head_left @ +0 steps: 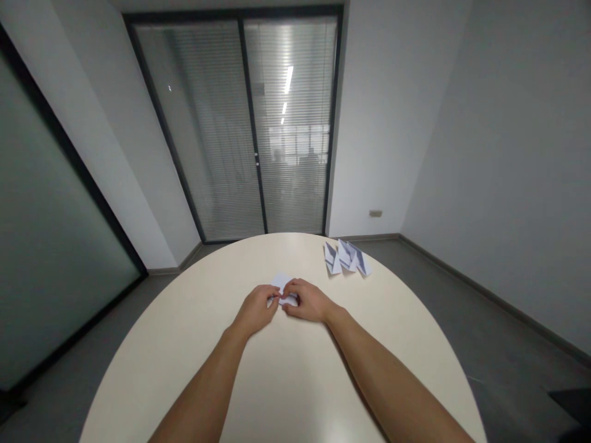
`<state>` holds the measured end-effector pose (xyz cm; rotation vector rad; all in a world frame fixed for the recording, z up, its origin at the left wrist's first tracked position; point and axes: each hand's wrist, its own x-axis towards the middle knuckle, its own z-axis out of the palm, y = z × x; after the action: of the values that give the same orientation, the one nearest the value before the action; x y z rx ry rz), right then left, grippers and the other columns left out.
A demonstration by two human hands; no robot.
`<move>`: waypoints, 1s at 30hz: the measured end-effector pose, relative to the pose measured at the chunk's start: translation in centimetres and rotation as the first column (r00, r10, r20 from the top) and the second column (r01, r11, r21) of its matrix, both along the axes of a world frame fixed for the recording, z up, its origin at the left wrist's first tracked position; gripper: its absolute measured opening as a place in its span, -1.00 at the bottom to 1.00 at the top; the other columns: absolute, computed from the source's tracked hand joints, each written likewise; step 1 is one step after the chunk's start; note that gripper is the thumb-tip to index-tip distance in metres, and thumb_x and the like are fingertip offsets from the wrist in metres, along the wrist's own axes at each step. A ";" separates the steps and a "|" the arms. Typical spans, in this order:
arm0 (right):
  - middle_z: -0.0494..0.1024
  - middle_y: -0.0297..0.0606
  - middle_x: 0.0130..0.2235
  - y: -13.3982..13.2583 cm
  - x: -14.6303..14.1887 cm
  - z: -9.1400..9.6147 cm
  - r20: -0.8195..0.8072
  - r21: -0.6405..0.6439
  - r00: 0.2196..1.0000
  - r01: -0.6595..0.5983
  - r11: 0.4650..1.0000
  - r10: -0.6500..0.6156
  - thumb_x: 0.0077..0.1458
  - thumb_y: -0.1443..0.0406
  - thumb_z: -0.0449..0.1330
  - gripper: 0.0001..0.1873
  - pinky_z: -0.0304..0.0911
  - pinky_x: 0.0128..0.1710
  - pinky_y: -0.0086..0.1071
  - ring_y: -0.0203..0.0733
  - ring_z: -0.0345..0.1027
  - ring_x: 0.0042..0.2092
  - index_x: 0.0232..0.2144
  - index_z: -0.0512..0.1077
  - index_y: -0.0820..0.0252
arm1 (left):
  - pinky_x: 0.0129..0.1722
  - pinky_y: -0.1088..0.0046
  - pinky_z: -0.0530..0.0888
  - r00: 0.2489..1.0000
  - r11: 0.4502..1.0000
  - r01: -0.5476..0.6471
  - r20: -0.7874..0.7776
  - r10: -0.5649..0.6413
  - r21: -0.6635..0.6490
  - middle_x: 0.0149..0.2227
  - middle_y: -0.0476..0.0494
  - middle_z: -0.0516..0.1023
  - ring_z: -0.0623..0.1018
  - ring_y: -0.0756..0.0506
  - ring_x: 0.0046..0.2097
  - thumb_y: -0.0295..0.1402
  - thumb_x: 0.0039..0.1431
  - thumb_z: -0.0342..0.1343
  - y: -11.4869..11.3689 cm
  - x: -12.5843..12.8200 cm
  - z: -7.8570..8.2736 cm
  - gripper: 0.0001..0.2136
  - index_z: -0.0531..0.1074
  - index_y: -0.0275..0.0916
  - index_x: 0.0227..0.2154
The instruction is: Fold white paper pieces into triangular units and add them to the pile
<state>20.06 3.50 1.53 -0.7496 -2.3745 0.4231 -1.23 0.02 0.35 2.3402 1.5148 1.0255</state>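
Between my hands a small sheet of white paper [280, 280] lies on the round table [286, 381], with its upper corner showing beyond the fingers. My left hand [259, 307] is closed at the paper's left side, thumb and fingers pinching it. From the right, my right hand [308, 300] curls over the paper with its fingertips on it, close to the left hand's fingertips. The fingers cover most of the sheet, so its folds cannot be made out. Several folded white paper pieces [347, 255] stand close together near the table's far right edge.
The table's curved far edge runs just behind the folded pieces. Beyond it are a glass door with blinds [295, 184], a white wall with a socket [375, 213], and grey floor. A frosted glass panel [50, 215] stands at left.
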 end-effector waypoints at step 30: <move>0.65 -0.19 -0.15 0.0 0.2 1.0 0.095 -0.061 0.935 0.347 0.936 -0.341 0.36 0.19 0.03 -0.70 0.21 -0.19 -0.37 -0.14 0.48 -0.15 -0.11 0.54 0.14 | -0.27 0.47 0.35 0.979 0.977 -0.195 -0.071 0.189 -0.090 -0.24 -0.08 0.67 0.61 -0.08 -0.24 -0.31 0.40 -0.02 -1.2 0.4 2.4 -0.81 0.51 -0.14 -0.19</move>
<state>20.25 3.46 2.57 -1.2160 -2.2484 0.3394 -0.81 -1.17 2.70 2.2137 1.8010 0.9036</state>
